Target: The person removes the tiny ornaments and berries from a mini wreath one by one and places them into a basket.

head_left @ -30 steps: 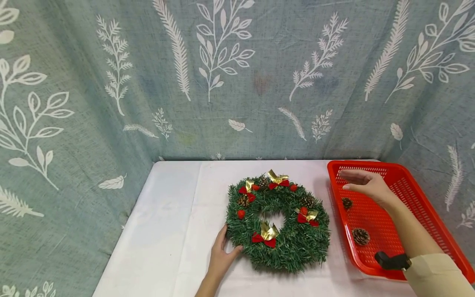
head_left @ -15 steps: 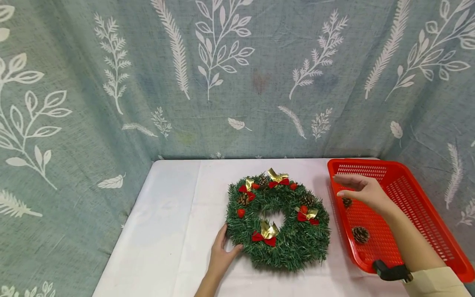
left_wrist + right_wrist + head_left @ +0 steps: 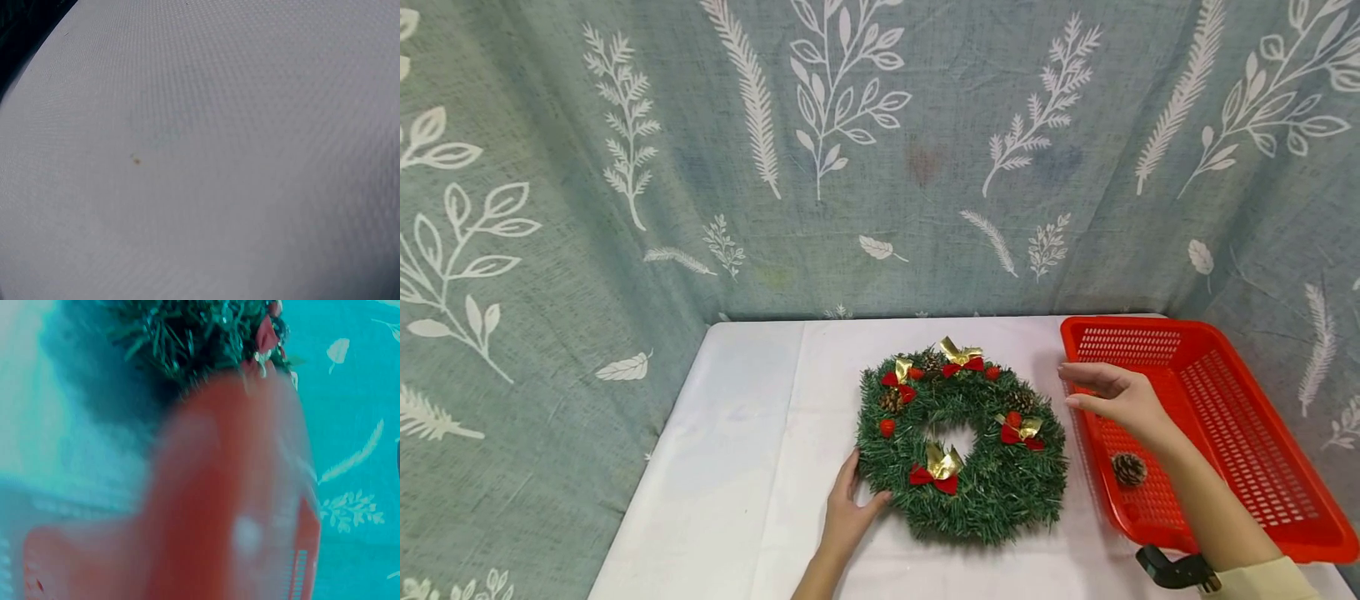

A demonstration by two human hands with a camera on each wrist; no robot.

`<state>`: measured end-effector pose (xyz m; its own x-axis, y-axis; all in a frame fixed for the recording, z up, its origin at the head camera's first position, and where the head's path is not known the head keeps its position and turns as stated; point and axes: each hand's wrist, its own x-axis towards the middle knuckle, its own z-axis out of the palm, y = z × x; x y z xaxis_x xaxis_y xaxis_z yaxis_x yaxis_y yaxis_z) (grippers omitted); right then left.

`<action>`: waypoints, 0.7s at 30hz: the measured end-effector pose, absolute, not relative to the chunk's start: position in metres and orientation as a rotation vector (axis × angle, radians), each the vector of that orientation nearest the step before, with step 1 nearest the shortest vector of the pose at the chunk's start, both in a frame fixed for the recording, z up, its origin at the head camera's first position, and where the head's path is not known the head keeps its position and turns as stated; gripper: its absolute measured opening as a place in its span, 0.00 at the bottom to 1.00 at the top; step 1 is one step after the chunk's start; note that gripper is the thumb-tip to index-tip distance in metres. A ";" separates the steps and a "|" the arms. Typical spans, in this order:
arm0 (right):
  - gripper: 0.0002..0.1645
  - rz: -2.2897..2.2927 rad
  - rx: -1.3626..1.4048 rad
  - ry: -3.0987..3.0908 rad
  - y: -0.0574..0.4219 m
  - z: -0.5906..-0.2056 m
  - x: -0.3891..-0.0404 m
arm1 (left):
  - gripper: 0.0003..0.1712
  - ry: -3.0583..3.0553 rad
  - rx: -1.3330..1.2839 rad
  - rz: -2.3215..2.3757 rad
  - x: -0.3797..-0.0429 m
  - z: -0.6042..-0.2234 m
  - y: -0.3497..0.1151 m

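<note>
A round green Christmas wreath point(image 3: 992, 504) lies on the white-covered table, set with red-and-gold bows point(image 3: 942, 471), pinecones point(image 3: 891, 402) and small red ornaments point(image 3: 887, 428). At its lower left edge rests my left hand point(image 3: 846, 512), thumb and fingers spread apart against the greenery; some fingertips are hidden. My right hand point(image 3: 1116, 400) hovers over the left rim of the red basket point(image 3: 1262, 450), fingers extended toward the wreath, thumb apart, nothing visible between them. The right wrist view shows that hand point(image 3: 219, 487) blurred, with wreath greenery point(image 3: 181, 337) beyond. Only white cloth fills most of the left wrist view.
One pinecone point(image 3: 1129, 469) sits in the basket, at the table's right side. The white tablecloth point(image 3: 752, 442) stretches out left of the wreath. A grey-green curtain point(image 3: 880, 167) with white leaf prints closes off the back and sides.
My right hand has moved left and slightly down, from inside the basket to above its left rim. It now hides the second pinecone. My left hand and the wreath stay put.
</note>
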<state>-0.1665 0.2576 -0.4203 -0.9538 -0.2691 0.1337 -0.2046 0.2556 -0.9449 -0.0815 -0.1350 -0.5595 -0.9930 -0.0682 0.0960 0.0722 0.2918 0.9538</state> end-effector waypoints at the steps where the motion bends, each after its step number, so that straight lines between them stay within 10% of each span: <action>1: 0.26 -1.853 -0.478 2.432 0.255 -0.421 -0.166 | 0.49 -2.421 -0.005 -1.805 -0.082 -0.560 -0.135; 21: 0.24 -2.072 -0.631 2.387 0.214 -0.434 -0.158 | 0.49 -2.416 -0.013 -1.809 -0.082 -0.562 -0.136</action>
